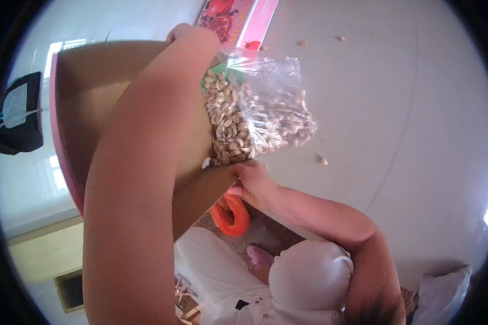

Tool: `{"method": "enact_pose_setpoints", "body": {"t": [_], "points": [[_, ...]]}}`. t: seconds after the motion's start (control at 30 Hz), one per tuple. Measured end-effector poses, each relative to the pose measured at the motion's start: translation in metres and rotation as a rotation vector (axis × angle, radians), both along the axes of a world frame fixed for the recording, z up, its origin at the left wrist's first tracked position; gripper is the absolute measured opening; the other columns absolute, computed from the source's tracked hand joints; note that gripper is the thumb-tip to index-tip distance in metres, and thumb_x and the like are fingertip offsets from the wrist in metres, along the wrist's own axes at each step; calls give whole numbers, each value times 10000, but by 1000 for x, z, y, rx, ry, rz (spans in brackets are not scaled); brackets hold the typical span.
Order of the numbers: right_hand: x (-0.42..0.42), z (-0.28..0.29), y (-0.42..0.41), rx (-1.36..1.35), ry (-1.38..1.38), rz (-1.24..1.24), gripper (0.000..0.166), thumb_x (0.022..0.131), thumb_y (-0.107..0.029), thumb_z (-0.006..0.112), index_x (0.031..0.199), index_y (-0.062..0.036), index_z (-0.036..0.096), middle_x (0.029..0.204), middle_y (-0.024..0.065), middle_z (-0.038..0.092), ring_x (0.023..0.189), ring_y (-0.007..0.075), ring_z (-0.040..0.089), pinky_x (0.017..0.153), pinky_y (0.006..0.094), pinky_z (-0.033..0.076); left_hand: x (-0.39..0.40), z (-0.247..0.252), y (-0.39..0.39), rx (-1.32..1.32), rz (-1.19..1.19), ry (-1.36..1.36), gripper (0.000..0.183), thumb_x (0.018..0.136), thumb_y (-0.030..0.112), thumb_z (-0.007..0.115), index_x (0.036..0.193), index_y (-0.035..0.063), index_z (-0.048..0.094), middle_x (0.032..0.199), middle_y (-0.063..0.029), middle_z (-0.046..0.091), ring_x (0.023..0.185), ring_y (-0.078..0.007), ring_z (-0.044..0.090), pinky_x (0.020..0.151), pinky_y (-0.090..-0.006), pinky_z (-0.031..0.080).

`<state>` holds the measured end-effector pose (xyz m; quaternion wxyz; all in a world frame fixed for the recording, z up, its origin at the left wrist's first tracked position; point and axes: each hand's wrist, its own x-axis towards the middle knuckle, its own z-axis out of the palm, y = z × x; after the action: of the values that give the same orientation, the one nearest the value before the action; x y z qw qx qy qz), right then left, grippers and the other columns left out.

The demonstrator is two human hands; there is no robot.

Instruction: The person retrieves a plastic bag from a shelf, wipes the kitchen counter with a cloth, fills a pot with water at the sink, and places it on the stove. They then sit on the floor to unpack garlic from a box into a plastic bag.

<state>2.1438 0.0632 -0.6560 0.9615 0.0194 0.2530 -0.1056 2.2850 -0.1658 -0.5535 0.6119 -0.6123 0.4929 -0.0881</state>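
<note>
A cardboard box [146, 115], brown inside with a pink outer edge, is held out before me. Garlic cloves [227, 126] are heaped at its right end. A clear plastic bag [276, 105] adjoins that end, and more cloves show through its film. My left hand [191, 34] is on the far wall of the box; its fingers are mostly hidden behind the forearm and wrist. With thumb and fingers, my right hand [252, 178] grips the near wall at the corner beside the bag. Whether it also pinches the bag's rim is unclear.
Behind the bag lies a pink cardboard panel [229, 24] printed with pomegranates. Several stray cloves [322, 159] dot the pale surface [349, 101]. An orange ring-shaped thing [231, 219] is below the right hand. At far left is a black item [20, 118]; grey cloth [443, 296] lies lower right.
</note>
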Motion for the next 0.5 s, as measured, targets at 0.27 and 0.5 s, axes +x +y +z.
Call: {"method": "enact_pose_setpoints", "body": {"t": [0.27, 0.5], "points": [[16, 8, -7, 92, -24, 21, 207, 888, -54, 433, 987, 49, 583, 870, 120, 621, 729, 206, 627, 541, 267, 564, 0, -7, -14, 87, 63, -47, 393, 780, 170, 676, 1169, 142, 628, 1152, -25, 629, 987, -256, 615, 711, -509, 504], [10, 21, -20, 47, -34, 11, 188, 883, -13, 421, 928, 51, 593, 796, 96, 579, 687, 167, 588, 501, 236, 514, -25, 0, -24, 125, 15, -89, 414, 760, 170, 702, 1166, 145, 626, 1149, -23, 620, 973, -268, 610, 731, -525, 491]]}}
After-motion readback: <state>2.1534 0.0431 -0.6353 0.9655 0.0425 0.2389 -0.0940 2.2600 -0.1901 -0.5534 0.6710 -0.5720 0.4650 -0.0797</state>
